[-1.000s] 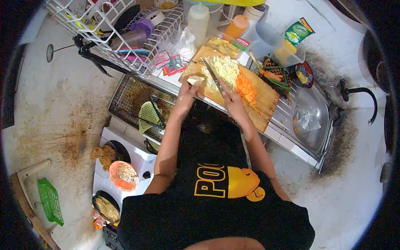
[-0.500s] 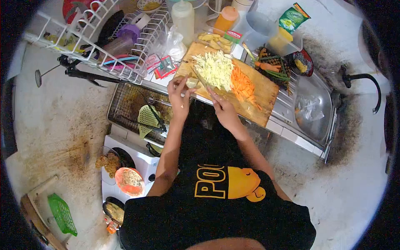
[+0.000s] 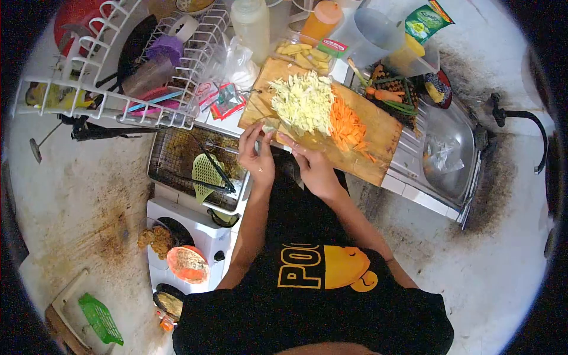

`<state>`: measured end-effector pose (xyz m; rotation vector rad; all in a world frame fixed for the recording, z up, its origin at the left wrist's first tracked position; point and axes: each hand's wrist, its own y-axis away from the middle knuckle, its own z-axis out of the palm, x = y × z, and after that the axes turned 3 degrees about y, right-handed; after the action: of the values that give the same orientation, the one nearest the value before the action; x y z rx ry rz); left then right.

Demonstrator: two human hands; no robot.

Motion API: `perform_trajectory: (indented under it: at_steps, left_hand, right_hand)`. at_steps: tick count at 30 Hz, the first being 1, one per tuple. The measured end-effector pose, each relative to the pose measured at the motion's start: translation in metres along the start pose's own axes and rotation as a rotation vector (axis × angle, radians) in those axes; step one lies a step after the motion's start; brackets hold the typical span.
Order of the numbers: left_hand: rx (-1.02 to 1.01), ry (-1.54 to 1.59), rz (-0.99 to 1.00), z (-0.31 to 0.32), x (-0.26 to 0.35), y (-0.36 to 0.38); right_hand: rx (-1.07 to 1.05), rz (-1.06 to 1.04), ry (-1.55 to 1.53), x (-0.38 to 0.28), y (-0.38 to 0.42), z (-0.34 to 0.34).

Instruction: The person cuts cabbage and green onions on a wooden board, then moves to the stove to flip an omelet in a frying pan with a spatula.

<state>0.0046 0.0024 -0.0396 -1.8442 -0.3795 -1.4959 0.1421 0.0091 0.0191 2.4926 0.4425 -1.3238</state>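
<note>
My left hand (image 3: 258, 158) is at the near left edge of the wooden cutting board (image 3: 378, 154), its fingers pinching a small pale vegetable piece (image 3: 269, 126), apparently cabbage. Close beside it, my right hand (image 3: 313, 168) is curled at the board's front edge. A grey, blade-like part of a knife (image 3: 297, 175) shows below that palm; its handle is hidden by the fingers. On the board, a heap of shredded cabbage (image 3: 303, 102) lies against a pile of carrot strips (image 3: 348, 125).
Behind the board stand a tub of yellow pieces (image 3: 305, 54), a clear squeeze bottle (image 3: 251, 29) and an orange bottle (image 3: 323, 22). A sink (image 3: 452, 142) is at right. The white wire rack (image 3: 103, 106) and a fryer basket (image 3: 171, 160) are at left.
Both hands have drawn slightly nearer my body. The knife blade has left the board beside the cabbage, and my right fingers have moved left toward the pale piece. The view has shifted a little.
</note>
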Motion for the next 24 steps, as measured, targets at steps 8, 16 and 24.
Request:
perform_trajectory:
  at_steps: [8,16,24]
  left_hand:
    - [-0.020,-0.111,0.043,-0.004,-0.004,0.002]
    - [0.008,-0.071,0.097,0.002,-0.008,-0.004]
    - [0.029,-0.063,0.065,0.001,-0.010,0.000]
  right_hand:
    - [0.027,0.039,-0.083,0.035,-0.013,0.014]
    - [-0.129,0.083,-0.088,-0.002,-0.013,-0.003]
    - [-0.016,-0.016,-0.079,0.017,-0.027,0.016]
